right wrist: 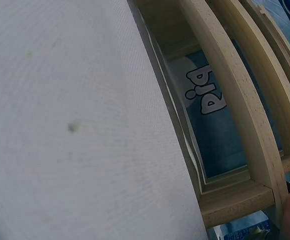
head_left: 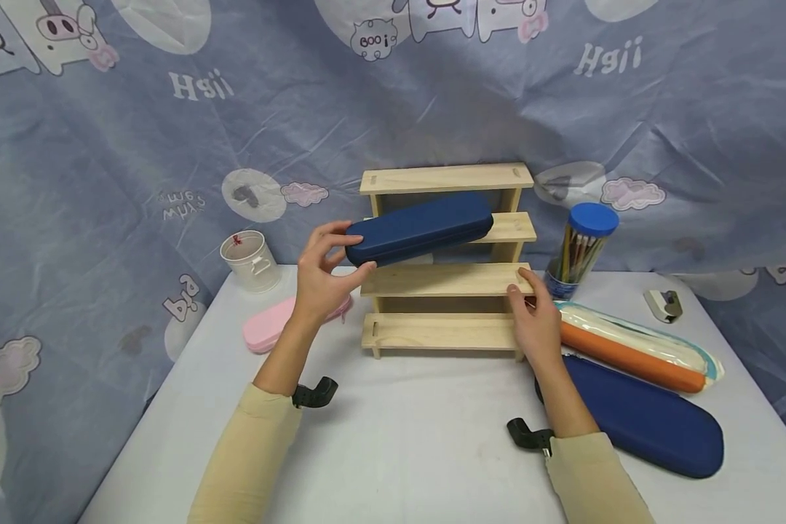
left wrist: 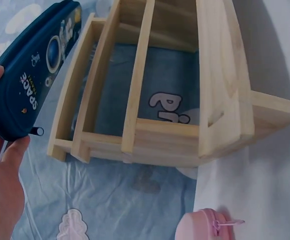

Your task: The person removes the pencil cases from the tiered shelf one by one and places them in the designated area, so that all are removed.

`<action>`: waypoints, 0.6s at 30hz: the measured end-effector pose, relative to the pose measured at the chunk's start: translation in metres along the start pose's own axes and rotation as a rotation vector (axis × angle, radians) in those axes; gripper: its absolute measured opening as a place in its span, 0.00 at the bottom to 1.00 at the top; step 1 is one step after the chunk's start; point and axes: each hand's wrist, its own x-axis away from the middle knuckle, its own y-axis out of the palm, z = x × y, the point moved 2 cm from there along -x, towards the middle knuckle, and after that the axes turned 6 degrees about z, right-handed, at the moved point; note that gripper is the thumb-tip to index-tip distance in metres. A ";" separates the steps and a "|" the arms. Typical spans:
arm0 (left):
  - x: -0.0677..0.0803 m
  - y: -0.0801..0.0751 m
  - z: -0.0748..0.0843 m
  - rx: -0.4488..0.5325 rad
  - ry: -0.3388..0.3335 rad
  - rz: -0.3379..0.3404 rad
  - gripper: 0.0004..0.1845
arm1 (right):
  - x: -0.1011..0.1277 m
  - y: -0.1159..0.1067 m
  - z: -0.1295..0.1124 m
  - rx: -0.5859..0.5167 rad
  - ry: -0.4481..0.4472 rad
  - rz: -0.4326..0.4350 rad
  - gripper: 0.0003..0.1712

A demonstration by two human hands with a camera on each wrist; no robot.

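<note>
A stepped wooden rack stands at the middle of the table. My left hand grips the left end of a dark blue pencil case, which lies tilted across the rack's upper shelf. On its underside the case bears the word SPACE. My right hand holds the right end of the rack's middle shelf, thumb on its front edge. In the right wrist view only a fingertip shows at the lower right corner.
A pink case lies left of the rack, behind it a white cup. To the right are a blue-lidded pencil tube, an orange case in a clear sleeve, a second dark blue case and a stapler.
</note>
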 end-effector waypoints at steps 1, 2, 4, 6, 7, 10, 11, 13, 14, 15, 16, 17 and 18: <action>0.001 -0.001 0.000 -0.003 -0.001 0.002 0.19 | 0.000 0.000 0.000 0.000 0.002 -0.002 0.30; 0.002 -0.002 -0.001 -0.005 -0.004 0.004 0.19 | 0.000 0.000 0.000 -0.001 0.001 -0.003 0.30; 0.004 -0.004 -0.002 -0.005 -0.008 0.006 0.19 | 0.000 -0.001 0.001 -0.002 -0.003 -0.004 0.30; 0.006 -0.006 -0.003 -0.001 -0.008 0.003 0.19 | 0.000 -0.001 0.001 -0.003 -0.006 -0.001 0.30; 0.007 -0.007 -0.003 0.001 -0.007 0.002 0.19 | 0.000 -0.001 0.001 -0.003 -0.009 0.001 0.30; 0.010 -0.009 -0.004 0.003 -0.007 -0.002 0.19 | 0.000 -0.001 0.002 -0.003 -0.009 0.000 0.30; 0.010 -0.010 -0.004 0.002 -0.009 0.000 0.19 | 0.000 -0.001 0.002 -0.002 -0.008 -0.001 0.30; 0.012 -0.012 -0.005 0.002 -0.017 0.005 0.19 | 0.000 -0.001 0.003 -0.002 -0.010 -0.001 0.29; 0.012 -0.013 -0.005 0.006 -0.021 0.007 0.19 | 0.000 -0.001 0.003 -0.001 -0.011 -0.002 0.29; 0.013 -0.013 -0.004 0.014 -0.024 0.010 0.19 | -0.001 -0.001 0.004 -0.002 -0.013 -0.002 0.30; 0.013 -0.013 -0.004 0.024 -0.024 0.010 0.19 | -0.001 -0.001 0.004 -0.002 -0.014 -0.002 0.30; 0.014 -0.013 -0.004 0.029 -0.024 0.009 0.19 | -0.001 -0.001 0.004 -0.003 -0.016 0.000 0.30; 0.014 -0.014 -0.004 0.033 -0.020 0.006 0.19 | -0.001 -0.001 0.004 -0.004 -0.016 0.001 0.30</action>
